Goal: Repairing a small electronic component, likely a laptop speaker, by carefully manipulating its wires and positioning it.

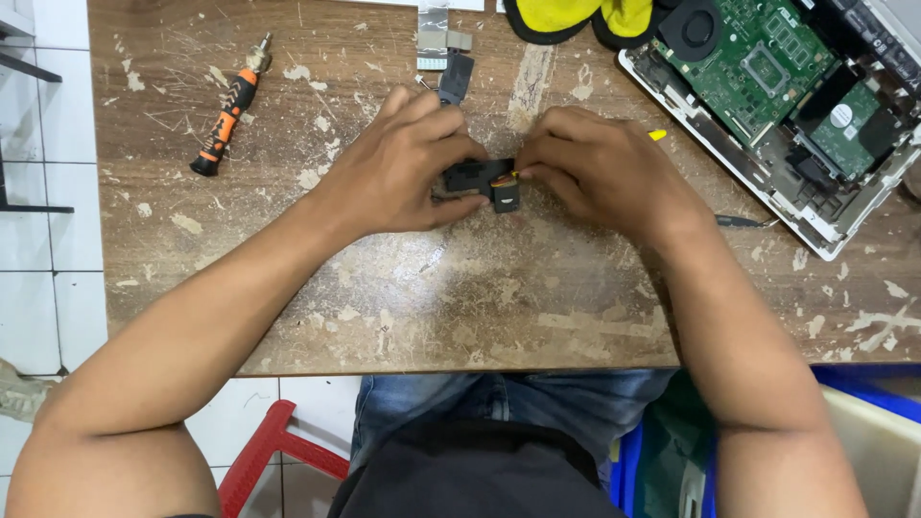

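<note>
My left hand (401, 163) grips a small black plastic part (477, 178) lying on the worn wooden table (460, 297), near its middle. My right hand (604, 171) is closed around a thin tool with a yellow end (657, 135); its tip meets the black part between my two hands. The tool's shaft is mostly hidden by my fingers.
An opened laptop (796, 105) with a green circuit board lies at the back right. An orange and black screwdriver (227, 113) rests at the back left. A flat ribbon cable with a black connector (443, 53) and a yellow and black cloth (576, 17) lie at the back. A red stool (264, 451) stands below the table.
</note>
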